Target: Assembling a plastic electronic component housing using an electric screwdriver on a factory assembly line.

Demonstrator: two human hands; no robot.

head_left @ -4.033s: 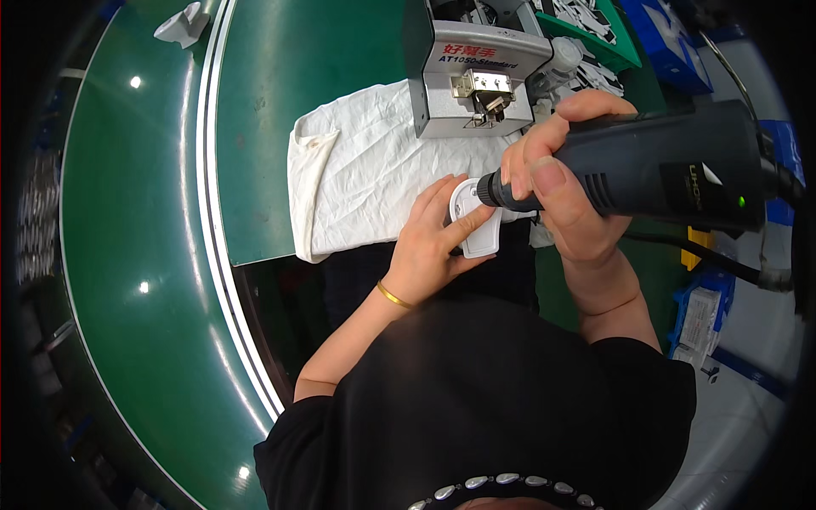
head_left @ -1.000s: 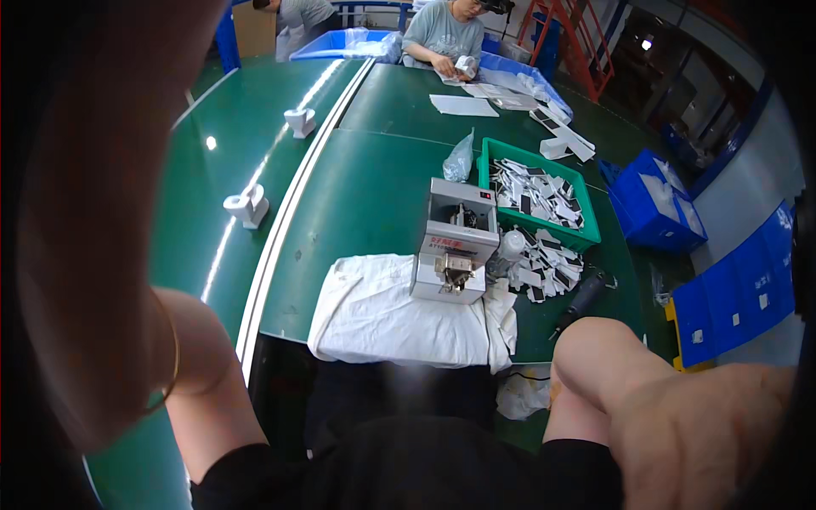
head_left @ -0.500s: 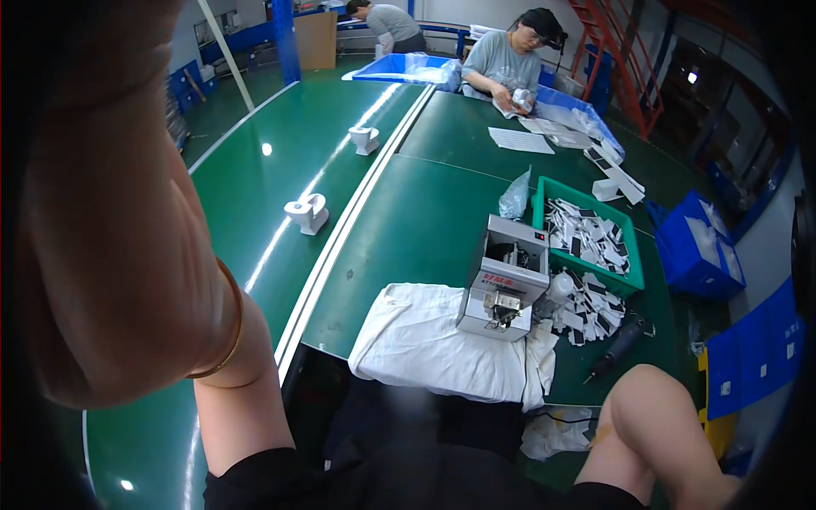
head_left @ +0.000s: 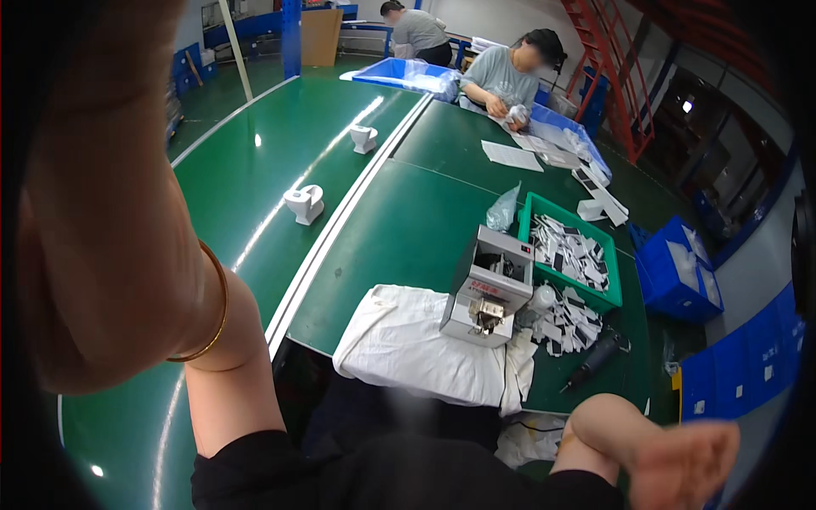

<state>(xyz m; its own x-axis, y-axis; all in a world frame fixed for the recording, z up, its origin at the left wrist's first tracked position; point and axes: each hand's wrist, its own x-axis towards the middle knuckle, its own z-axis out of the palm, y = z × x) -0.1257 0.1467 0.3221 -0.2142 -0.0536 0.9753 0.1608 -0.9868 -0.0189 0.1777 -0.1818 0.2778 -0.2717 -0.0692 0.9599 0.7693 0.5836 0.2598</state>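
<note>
My left hand (head_left: 110,246) looms very large along the left side, close up, with a gold bangle (head_left: 212,323) at its wrist; its fingers run out of the picture, so their hold is hidden. My right hand (head_left: 687,466) is at the lower right, off the table's near edge, smeared by motion. Nearest to it on the table lies a black electric screwdriver (head_left: 592,364). A grey metal screw feeder (head_left: 488,287) stands on a folded white cloth (head_left: 416,348) in front of me. Two small white toilet-shaped pieces (head_left: 304,204) stand on the green surface to the left.
A green crate (head_left: 614,280) of small white and black pieces stands right of the screw feeder, beside a loose pile (head_left: 568,323) of them. A clear bag (head_left: 503,208) lies behind. Across the table a co-worker (head_left: 510,81) handles something white. Blue bins (head_left: 680,263) stand at the right.
My right hand has come into view at the lower right. The table and its things have shifted slightly left in view. My left hand stays close up.
</note>
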